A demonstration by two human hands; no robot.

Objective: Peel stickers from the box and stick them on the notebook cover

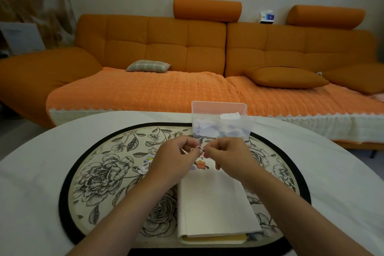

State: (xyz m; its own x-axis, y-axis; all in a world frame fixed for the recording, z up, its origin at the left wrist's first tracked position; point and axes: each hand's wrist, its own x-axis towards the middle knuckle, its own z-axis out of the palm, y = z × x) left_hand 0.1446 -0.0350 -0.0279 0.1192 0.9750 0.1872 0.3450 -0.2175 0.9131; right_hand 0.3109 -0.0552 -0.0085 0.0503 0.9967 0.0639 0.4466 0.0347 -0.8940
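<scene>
Stickers (201, 164) already dot the far end of the notebook (214, 203) — left hand (174, 160) and right hand (226, 157) pinch another sticker (199, 148) above it, peeling; the box (220, 120) beyond holds more.

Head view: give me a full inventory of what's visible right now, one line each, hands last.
Small pink-and-white sticker: one, pinched between both hands above the notebook.
White-covered notebook: one, closed, on the placemat; a few colourful stickers at its far end.
Loose cartoon stickers: about two, on the mat left of the notebook.
Clear plastic sticker box: one, lid raised, far edge of the mat.
Oval floral placemat: one, black-rimmed, centre of table.
White table: one, rounded.
Orange sofa: one, behind the table.
Plaid cushion: one, on the sofa.
Left hand: pinching the sticker.
Right hand: pinching the sticker.
</scene>
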